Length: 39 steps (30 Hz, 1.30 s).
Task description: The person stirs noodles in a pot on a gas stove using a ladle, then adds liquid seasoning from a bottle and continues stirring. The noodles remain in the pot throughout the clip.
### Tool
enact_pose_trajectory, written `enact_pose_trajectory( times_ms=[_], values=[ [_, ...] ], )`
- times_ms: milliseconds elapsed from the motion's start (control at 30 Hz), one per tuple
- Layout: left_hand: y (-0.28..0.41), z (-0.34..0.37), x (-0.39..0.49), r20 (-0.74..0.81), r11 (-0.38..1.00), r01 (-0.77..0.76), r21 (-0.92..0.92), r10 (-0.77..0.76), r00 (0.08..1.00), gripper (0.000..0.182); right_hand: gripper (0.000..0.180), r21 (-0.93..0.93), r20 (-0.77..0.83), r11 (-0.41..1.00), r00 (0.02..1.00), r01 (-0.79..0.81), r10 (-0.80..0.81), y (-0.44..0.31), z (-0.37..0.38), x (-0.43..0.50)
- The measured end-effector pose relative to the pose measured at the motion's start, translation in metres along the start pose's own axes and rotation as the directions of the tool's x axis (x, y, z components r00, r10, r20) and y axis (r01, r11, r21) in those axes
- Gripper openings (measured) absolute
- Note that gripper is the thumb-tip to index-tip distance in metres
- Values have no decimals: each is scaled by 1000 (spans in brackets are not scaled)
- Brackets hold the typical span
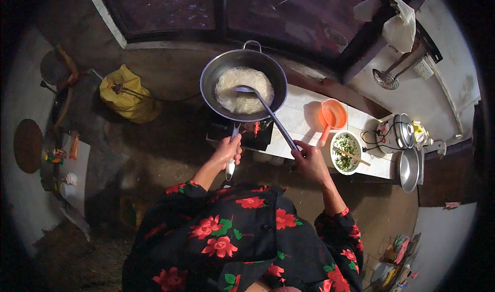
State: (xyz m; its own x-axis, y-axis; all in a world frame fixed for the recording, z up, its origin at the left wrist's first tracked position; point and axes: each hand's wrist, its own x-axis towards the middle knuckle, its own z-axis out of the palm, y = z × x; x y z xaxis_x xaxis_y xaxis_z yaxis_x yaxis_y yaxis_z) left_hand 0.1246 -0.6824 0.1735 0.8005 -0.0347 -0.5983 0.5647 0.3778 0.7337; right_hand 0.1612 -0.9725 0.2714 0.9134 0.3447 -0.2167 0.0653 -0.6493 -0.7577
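Note:
My left hand (228, 152) is closed around the handle of a dark wok (209, 75), which sits on a black cooktop (257, 135). Pale noodles in cloudy liquid (251, 73) fill the bottom of the wok. In my right hand (309, 160) is the long handle of a metal ladle (272, 114); its bowl rests in or just over the noodles. To the right of that hand, a white bowl (359, 147) holds chopped greens, with chopsticks (352, 156) lying across it. An orange plastic dipper (332, 114) lies behind the bowl.
Farther right on the tiled counter (294, 116) are a floral electric cooker (386, 135) and a steel basin (409, 170). A yellow sack (125, 94) stands at the left. Skimmers (384, 79) hang on the right wall. A window (270, 17) lies beyond the wok.

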Motion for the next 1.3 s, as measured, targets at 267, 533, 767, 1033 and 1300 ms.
enact_pose_trajectory(
  times_ms=[267,533,767,1033,1300],
  values=[
    [-5,-4,4,1,1000,-4,-26,4,1000,33,44,40,-91,999,996,12,-8,-19,-6,25],
    [-8,-5,8,15,1000,8,-3,-8,1000,34,43,146,-39,989,999,-8,14,-33,21,98],
    [-3,2,2,-9,1000,13,-6,-13,1000,32,44,-21,52,986,985,164,-162,-26,31,94],
    [-5,0,5,-20,1000,21,-18,-22,1000,33,41,-193,29,944,964,266,-266,-21,20,65],
    [-3,-3,3,-15,1000,6,30,-5,1000,34,37,-263,82,936,972,235,-221,-30,-9,29]
  ],
)
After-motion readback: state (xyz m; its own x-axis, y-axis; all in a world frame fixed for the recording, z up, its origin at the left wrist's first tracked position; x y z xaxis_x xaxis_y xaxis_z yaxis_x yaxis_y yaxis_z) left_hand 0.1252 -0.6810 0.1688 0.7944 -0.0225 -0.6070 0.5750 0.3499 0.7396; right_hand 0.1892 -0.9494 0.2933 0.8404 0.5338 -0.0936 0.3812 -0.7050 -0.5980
